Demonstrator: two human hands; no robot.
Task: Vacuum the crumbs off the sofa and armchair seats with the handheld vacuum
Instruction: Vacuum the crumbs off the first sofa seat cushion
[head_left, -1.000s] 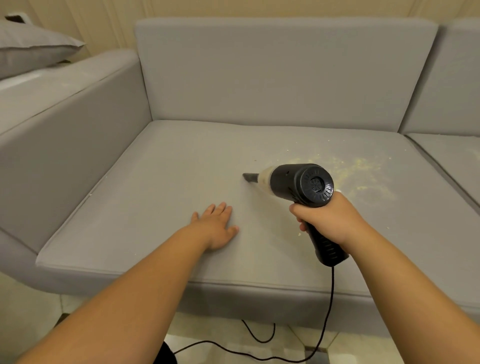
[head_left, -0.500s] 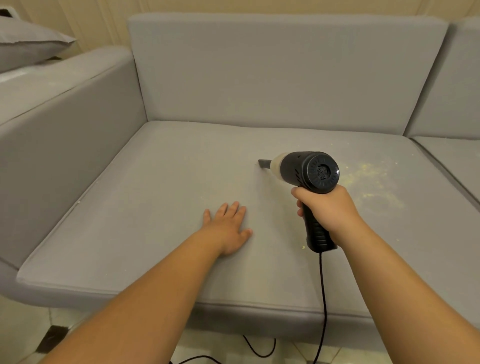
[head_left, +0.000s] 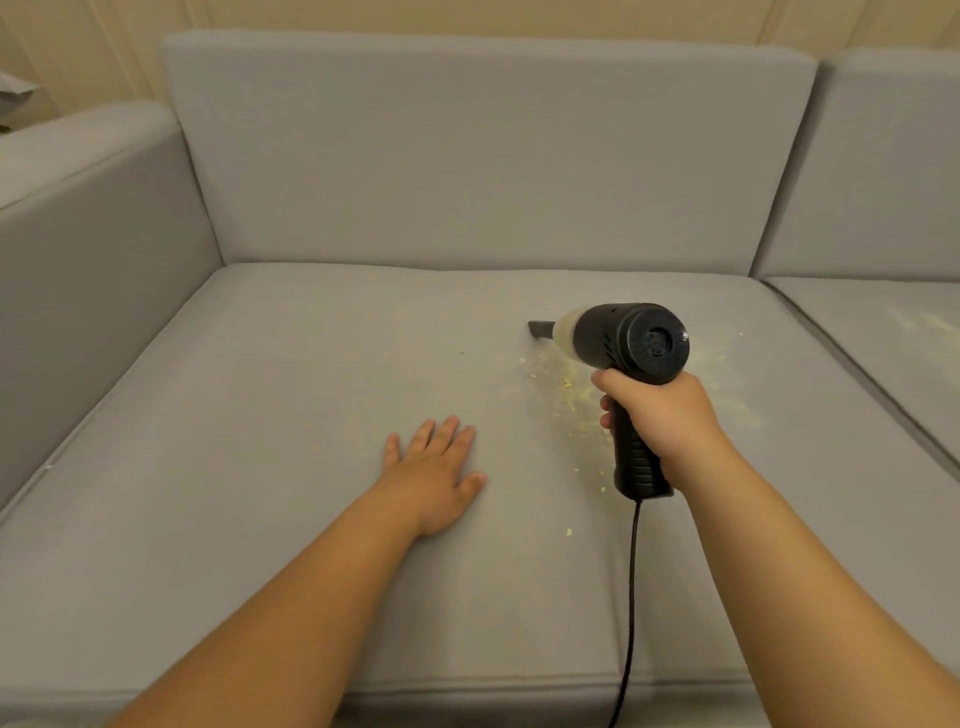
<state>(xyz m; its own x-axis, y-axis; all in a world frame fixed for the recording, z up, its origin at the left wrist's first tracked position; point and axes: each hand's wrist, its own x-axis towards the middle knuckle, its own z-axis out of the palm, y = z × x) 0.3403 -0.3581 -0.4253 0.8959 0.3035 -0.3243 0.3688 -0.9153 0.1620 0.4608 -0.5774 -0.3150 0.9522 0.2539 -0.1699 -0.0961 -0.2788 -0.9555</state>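
Writing: the round rear cap of the handheld vacuum (head_left: 618, 343) carries some embossed marks, too blurred to read.
Right hand (head_left: 660, 415): wrapped round the ribbed black handle just under the motor body, fingers (head_left: 605, 404) curled across its front.
Vacuum: held above the sofa seat cushion (head_left: 260, 415), dark narrow nozzle (head_left: 540, 329) pointing left and away, its tip at or just over the fabric; I cannot tell whether it touches.
Cord (head_left: 630, 597): black, hangs from the handle's base down over the cushion's front edge.
Crumbs (head_left: 571, 389): pale yellow, scattered below and right of the nozzle, around the gripping fingers; a few stray bits lie nearer the front edge.
Left hand (head_left: 434, 475): palm down, flat on the cushion, fingers straight and slightly spread, holding nothing, left of the crumbs.
Neighbouring seat cushion (head_left: 909, 338): at right, also dusted with crumbs.
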